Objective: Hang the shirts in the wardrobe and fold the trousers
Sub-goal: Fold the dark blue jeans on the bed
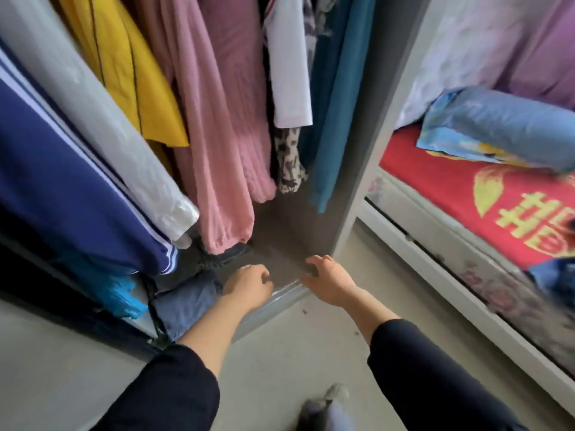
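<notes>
The open wardrobe (357,188) holds several hanging garments: a navy jacket (62,188), a grey-white one (93,113), a yellow one (124,73), a pink fleece piece (224,126), a white sleeve (289,73) and a teal garment (336,104). Folded blue trousers (186,303) lie on the wardrobe floor at the front left. My left hand (249,287) hovers just right of the trousers with loosely curled fingers, holding nothing. My right hand (326,278) reaches over the wardrobe's bottom front edge, fingers loosely curled, empty.
A bed (466,194) with a red cover stands to the right, with a blue pillow (504,126) and pale bedding on it. Its white frame (451,275) runs along the grey floor (280,353). My foot (329,405) shows at the bottom.
</notes>
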Available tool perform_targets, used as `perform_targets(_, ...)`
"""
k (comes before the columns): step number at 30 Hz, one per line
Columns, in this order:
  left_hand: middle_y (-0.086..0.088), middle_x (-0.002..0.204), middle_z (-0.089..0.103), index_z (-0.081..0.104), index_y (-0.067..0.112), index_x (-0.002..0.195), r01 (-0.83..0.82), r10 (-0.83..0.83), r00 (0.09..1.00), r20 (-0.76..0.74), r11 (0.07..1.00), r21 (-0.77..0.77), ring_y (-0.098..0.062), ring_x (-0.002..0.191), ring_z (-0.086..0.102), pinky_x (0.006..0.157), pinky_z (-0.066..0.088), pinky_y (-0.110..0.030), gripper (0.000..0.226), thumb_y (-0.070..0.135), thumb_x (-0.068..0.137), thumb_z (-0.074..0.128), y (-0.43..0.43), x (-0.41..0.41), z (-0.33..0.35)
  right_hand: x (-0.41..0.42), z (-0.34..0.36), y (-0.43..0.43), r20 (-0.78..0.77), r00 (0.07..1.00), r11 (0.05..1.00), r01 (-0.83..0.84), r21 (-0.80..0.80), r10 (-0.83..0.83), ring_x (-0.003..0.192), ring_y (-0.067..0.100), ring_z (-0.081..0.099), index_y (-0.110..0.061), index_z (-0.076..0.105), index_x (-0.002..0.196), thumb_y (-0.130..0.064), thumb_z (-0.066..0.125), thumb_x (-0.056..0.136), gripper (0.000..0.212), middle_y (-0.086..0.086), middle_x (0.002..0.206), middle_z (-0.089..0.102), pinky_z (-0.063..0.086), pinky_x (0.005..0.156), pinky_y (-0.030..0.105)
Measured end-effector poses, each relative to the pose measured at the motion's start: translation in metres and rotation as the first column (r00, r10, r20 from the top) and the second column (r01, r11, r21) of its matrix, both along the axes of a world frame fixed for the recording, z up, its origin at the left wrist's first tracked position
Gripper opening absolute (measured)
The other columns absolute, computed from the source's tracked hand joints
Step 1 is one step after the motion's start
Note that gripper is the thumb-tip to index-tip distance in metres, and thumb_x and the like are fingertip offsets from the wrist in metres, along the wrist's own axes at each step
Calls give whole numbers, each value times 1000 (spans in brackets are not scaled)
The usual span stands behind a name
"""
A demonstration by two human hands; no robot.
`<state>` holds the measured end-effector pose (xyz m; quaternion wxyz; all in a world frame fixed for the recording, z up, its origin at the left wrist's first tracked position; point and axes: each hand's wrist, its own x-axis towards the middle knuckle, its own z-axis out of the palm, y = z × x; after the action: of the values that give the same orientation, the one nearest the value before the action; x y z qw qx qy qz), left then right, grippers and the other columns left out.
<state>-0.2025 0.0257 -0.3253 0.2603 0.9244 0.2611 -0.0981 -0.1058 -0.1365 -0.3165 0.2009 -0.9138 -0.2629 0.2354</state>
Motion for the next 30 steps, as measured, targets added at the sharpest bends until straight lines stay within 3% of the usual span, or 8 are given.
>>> perform_targets(10, 0, 131, 56, 58, 29, 123, 379, -379, 925, -6, 925, 20, -23, 117, 54, 92, 45, -30, 34, 33, 90, 52, -240, 118, 52, 41, 50, -262, 48, 938, 932, 347, -103, -344, 122, 29, 50, -14, 38, 144, -40, 58, 92, 61, 12, 139, 42, 43, 100, 36)
perform_targets(20, -3, 132, 53, 51, 23, 131, 680, -682, 731, -15, 728, 86, -23, 124, 47, 100, 42, -37, 41, 31, 91, 46, -533, 242, 70, 107, 68, -542, 108, 797, 760, 601, -248, -595, 126, 30, 44, -17, 39, 138, -39, 56, 90, 55, 8, 136, 42, 42, 99, 43)
perform_targets(30, -3, 135, 47, 45, 21, 133, 798, -802, 596, -50, 584, 146, -24, 125, 42, 99, 38, -41, 41, 32, 94, 41, -695, 355, 64, 193, 52, -691, 78, 681, 642, 717, -272, -728, 125, 30, 42, -17, 30, 144, -39, 51, 92, 60, 8, 137, 40, 42, 98, 44)
